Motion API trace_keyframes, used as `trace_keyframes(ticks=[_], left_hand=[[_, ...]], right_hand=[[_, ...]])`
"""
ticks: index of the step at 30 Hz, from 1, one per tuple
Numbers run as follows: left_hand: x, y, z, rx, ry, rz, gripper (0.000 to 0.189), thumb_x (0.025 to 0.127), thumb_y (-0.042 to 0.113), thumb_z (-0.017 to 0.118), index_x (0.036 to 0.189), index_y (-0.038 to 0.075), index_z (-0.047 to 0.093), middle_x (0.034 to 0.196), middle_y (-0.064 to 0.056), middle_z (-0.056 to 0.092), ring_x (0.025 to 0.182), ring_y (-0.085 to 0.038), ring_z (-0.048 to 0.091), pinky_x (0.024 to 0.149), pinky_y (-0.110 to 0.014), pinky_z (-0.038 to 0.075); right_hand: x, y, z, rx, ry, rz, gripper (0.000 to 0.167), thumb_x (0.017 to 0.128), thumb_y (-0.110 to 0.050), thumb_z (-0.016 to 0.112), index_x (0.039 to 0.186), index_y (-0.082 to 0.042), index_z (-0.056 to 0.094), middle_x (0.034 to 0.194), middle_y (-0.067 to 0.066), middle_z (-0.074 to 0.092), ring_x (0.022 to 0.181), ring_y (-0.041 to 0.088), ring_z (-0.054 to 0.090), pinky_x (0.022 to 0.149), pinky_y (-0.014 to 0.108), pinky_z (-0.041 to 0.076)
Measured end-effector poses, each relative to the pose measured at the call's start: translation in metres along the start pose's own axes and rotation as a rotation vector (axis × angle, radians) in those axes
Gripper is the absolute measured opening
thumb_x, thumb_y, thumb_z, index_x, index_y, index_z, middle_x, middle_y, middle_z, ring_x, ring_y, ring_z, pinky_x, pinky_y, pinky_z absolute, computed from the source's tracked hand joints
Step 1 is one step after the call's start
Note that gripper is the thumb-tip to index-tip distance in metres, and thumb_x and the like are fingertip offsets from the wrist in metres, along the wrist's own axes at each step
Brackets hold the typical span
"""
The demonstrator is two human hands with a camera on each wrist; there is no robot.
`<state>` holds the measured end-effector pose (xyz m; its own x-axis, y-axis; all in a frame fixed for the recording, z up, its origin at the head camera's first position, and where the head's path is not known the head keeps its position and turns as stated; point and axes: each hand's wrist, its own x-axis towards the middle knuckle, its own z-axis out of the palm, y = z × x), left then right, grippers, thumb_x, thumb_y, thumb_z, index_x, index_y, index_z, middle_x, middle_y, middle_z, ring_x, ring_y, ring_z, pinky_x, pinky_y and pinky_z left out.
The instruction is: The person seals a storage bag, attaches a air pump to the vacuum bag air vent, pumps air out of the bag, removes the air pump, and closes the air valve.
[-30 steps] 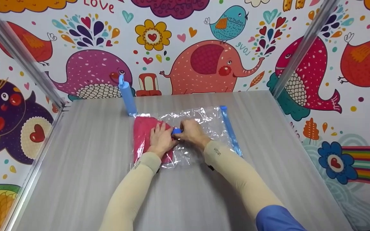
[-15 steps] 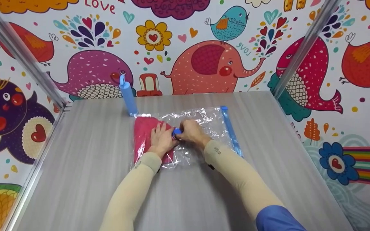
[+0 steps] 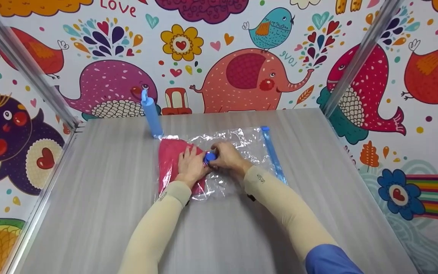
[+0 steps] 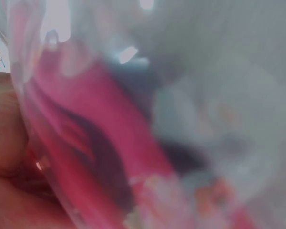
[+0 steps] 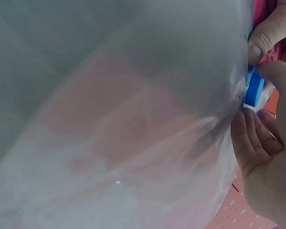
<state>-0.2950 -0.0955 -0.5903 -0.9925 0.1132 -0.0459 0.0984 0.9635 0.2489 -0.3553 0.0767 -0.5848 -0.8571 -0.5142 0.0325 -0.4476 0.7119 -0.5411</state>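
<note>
A clear plastic storage bag [image 3: 221,186] lies on the table with folded pink cloth [image 3: 169,158] in its left part. My left hand [image 3: 191,166] lies over the cloth end with some fingers spread, its thumb side gripping the bag beside the blue valve cap [image 3: 210,157]. From the other side, my right hand [image 3: 228,155] pinches the cap between thumb and fingers. The right wrist view shows the cap [image 5: 254,88] between both hands, with the left thumb [image 5: 264,38] right at its edge. Wrinkled film and pink cloth [image 4: 119,124] fill much of the left wrist view.
A light blue hand pump [image 3: 152,118] stands upright at the bag's far left corner. The bag's blue zip strip [image 3: 274,156] runs along its right edge. Behind the grey table [image 3: 101,182] rise printed walls [image 3: 211,23] with metal corner posts [image 3: 32,72].
The right hand's fingers have shifted slightly around the blue cap, which now shows more of its round face. The left hand, bag and pump have stayed in place.
</note>
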Motion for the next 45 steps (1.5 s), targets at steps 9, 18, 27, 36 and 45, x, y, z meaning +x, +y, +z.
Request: trace_keyframes(ticks=[9, 18, 27, 36, 45], left_hand=[[-0.001, 0.001, -0.002, 0.005, -0.004, -0.007, 0.074, 0.097, 0.049, 0.084, 0.162, 0.021, 0.062, 0.18, -0.022, 0.042, 0.171, -0.047, 0.032, 0.136, -0.065, 0.033], [-0.002, -0.001, -0.004, 0.001, -0.002, -0.001, 0.076, 0.096, 0.05, 0.084, 0.162, 0.021, 0.062, 0.179, -0.023, 0.042, 0.17, -0.048, 0.033, 0.136, -0.065, 0.033], [0.0, -0.001, -0.003, 0.004, -0.024, -0.011, 0.076, 0.098, 0.053, 0.082, 0.163, 0.021, 0.06, 0.18, -0.023, 0.041, 0.172, -0.047, 0.031, 0.136, -0.065, 0.032], [0.0, -0.002, -0.001, -0.012, -0.031, -0.009, 0.075, 0.097, 0.048, 0.084, 0.163, 0.022, 0.06, 0.181, -0.023, 0.039, 0.172, -0.047, 0.029, 0.137, -0.065, 0.031], [0.004, -0.004, 0.003, -0.023, -0.026, -0.005, 0.076, 0.096, 0.048, 0.085, 0.162, 0.021, 0.062, 0.181, -0.023, 0.039, 0.172, -0.047, 0.029, 0.137, -0.065, 0.03]], right_hand=[[0.015, 0.028, 0.021, 0.01, 0.089, 0.009, 0.036, 0.085, -0.036, 0.093, 0.097, -0.003, 0.082, 0.09, 0.009, 0.083, 0.079, 0.022, 0.075, 0.074, 0.033, 0.066], [0.002, -0.002, 0.003, -0.047, -0.014, -0.012, 0.033, 0.093, -0.02, 0.088, 0.119, 0.0, 0.085, 0.108, 0.018, 0.085, 0.1, 0.035, 0.079, 0.094, 0.047, 0.066], [-0.001, -0.002, -0.001, -0.064, -0.071, -0.053, 0.038, 0.093, -0.012, 0.082, 0.131, -0.005, 0.083, 0.105, 0.019, 0.076, 0.09, 0.02, 0.06, 0.087, 0.042, 0.058], [-0.001, -0.002, -0.002, 0.043, -0.056, 0.044, 0.059, 0.089, -0.013, 0.086, 0.143, 0.005, 0.071, 0.117, 0.024, 0.082, 0.109, 0.037, 0.079, 0.103, 0.044, 0.065], [0.013, 0.022, 0.019, 0.065, 0.058, 0.094, 0.037, 0.083, -0.03, 0.092, 0.105, -0.004, 0.08, 0.096, 0.011, 0.084, 0.084, 0.02, 0.073, 0.079, 0.031, 0.061]])
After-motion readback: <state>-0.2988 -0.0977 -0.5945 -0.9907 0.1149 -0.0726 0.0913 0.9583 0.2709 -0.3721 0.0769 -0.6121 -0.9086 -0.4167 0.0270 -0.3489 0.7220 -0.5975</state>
